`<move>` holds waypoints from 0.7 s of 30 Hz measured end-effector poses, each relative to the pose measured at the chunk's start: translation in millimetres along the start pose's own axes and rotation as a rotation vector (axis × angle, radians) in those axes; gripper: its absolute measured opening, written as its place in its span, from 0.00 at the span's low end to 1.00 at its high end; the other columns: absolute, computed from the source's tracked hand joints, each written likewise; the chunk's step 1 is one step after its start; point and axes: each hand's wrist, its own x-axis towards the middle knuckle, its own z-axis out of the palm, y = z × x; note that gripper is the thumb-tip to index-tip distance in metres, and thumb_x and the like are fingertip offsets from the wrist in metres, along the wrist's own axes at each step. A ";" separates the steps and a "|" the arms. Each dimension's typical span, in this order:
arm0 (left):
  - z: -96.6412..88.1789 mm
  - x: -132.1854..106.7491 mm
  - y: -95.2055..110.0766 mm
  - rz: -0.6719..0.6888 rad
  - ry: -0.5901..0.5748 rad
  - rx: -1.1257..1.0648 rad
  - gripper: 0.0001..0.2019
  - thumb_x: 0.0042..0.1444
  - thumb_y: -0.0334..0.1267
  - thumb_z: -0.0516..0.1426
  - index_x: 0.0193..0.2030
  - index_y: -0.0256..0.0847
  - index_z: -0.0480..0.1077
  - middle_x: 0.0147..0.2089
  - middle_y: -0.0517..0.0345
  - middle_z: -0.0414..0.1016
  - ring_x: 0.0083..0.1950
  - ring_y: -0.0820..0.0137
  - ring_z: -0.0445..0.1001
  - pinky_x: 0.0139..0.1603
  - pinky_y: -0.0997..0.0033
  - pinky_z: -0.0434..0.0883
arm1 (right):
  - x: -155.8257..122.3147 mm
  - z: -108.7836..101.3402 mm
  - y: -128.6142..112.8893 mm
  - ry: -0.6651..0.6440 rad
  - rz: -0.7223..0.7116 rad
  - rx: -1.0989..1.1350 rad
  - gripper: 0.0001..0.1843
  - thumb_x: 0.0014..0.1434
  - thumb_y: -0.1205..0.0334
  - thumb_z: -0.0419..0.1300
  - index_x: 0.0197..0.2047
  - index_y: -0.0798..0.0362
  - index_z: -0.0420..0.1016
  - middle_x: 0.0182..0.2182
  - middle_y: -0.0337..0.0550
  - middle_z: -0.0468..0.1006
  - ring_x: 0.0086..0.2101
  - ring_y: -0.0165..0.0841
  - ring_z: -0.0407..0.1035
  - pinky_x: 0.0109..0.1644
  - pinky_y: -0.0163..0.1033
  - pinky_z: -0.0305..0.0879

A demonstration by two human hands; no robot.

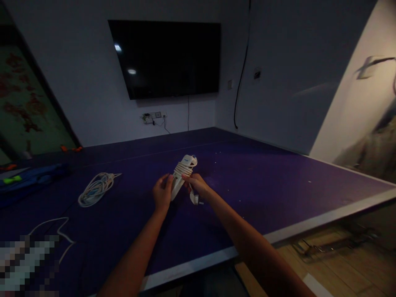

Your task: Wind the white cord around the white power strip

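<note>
A white power strip (177, 185) is held above the purple tabletop, tilted, with its own cord (183, 169) wound several times around its upper part. My left hand (162, 190) grips its left edge with thumb and fingers. From the other side my right hand (197, 184) pinches the strip just under the cord windings, its thumb lying on the front. A white plug (194, 199) hangs from the cord below my right hand, prongs pointing right. The fingers behind the strip are partly hidden.
A coiled white cable (95, 190) lies on the purple table (262, 185) to the left. Further left are a loose white cord (64, 231) and blue cloth (40, 177). A television (173, 57) hangs on the wall above sockets (154, 117). The table's white edge (309, 226) runs along the front.
</note>
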 end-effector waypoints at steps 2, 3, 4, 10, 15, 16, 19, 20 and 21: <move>-0.6 4.3 0.9 -0.194 -0.114 -0.090 0.29 0.44 0.62 0.57 0.36 0.33 0.75 0.35 0.47 0.78 0.35 0.64 0.75 0.36 0.68 0.70 | -0.3 -4.0 -0.4 -0.072 -0.013 0.002 0.27 0.42 0.38 0.64 0.17 0.55 0.64 0.11 0.34 0.64 0.11 0.23 0.56 0.16 0.31 0.54; -1.2 5.9 1.2 -0.279 -0.197 -0.132 0.30 0.42 0.63 0.58 0.33 0.33 0.75 0.32 0.48 0.78 0.32 0.65 0.74 0.32 0.69 0.69 | -0.3 -5.9 -0.3 -0.106 -0.023 -0.003 0.27 0.41 0.38 0.64 0.18 0.55 0.64 0.11 0.34 0.64 0.11 0.23 0.56 0.16 0.31 0.53; -1.9 7.0 1.3 -0.349 -0.277 -0.173 0.31 0.40 0.64 0.58 0.31 0.33 0.74 0.29 0.49 0.77 0.29 0.66 0.73 0.30 0.70 0.68 | -0.3 -7.8 -0.1 -0.140 -0.033 -0.014 0.27 0.40 0.39 0.65 0.19 0.56 0.65 0.12 0.34 0.65 0.12 0.23 0.57 0.16 0.30 0.53; -3.1 5.1 -0.2 -0.399 -0.464 -0.253 0.31 0.36 0.66 0.59 0.29 0.33 0.73 0.26 0.53 0.75 0.28 0.69 0.71 0.30 0.73 0.65 | 2.7 -14.6 4.1 -0.241 -0.066 -0.064 0.26 0.40 0.40 0.65 0.22 0.56 0.66 0.14 0.34 0.67 0.13 0.23 0.59 0.16 0.30 0.53; -0.5 1.0 -2.3 -0.298 -0.374 -0.191 0.31 0.38 0.67 0.57 0.22 0.34 0.70 0.19 0.58 0.68 0.22 0.74 0.64 0.24 0.75 0.59 | 7.2 -12.6 11.8 -0.254 -0.103 -0.074 0.29 0.38 0.37 0.65 0.25 0.57 0.68 0.16 0.36 0.69 0.13 0.23 0.60 0.17 0.30 0.54; 0.0 0.2 -1.8 -0.286 -0.357 -0.182 0.31 0.39 0.67 0.56 0.21 0.34 0.69 0.19 0.59 0.68 0.21 0.74 0.63 0.23 0.75 0.58 | 8.0 -11.7 12.9 -0.257 -0.109 -0.076 0.30 0.38 0.36 0.64 0.25 0.58 0.68 0.17 0.36 0.69 0.13 0.23 0.60 0.16 0.30 0.53; 1.4 -1.8 0.7 -0.254 -0.324 -0.161 0.31 0.41 0.67 0.55 0.20 0.35 0.68 0.18 0.60 0.66 0.20 0.76 0.61 0.22 0.75 0.57 | 8.9 -8.7 13.9 -0.242 -0.119 -0.083 0.30 0.40 0.35 0.64 0.26 0.58 0.68 0.16 0.37 0.70 0.13 0.23 0.60 0.16 0.30 0.53; 1.8 -2.0 1.5 -0.238 -0.312 -0.150 0.31 0.41 0.68 0.54 0.19 0.35 0.67 0.17 0.60 0.65 0.20 0.76 0.60 0.22 0.75 0.56 | 8.6 -7.7 13.4 -0.228 -0.119 -0.084 0.29 0.41 0.36 0.63 0.26 0.58 0.68 0.16 0.37 0.70 0.13 0.23 0.60 0.16 0.30 0.53; 2.1 -2.1 2.0 -0.219 -0.296 -0.138 0.31 0.41 0.68 0.54 0.19 0.35 0.66 0.17 0.61 0.64 0.19 0.76 0.59 0.21 0.75 0.56 | 8.1 -6.7 12.4 -0.213 -0.117 -0.083 0.29 0.41 0.36 0.64 0.26 0.58 0.68 0.16 0.36 0.69 0.13 0.23 0.60 0.17 0.30 0.53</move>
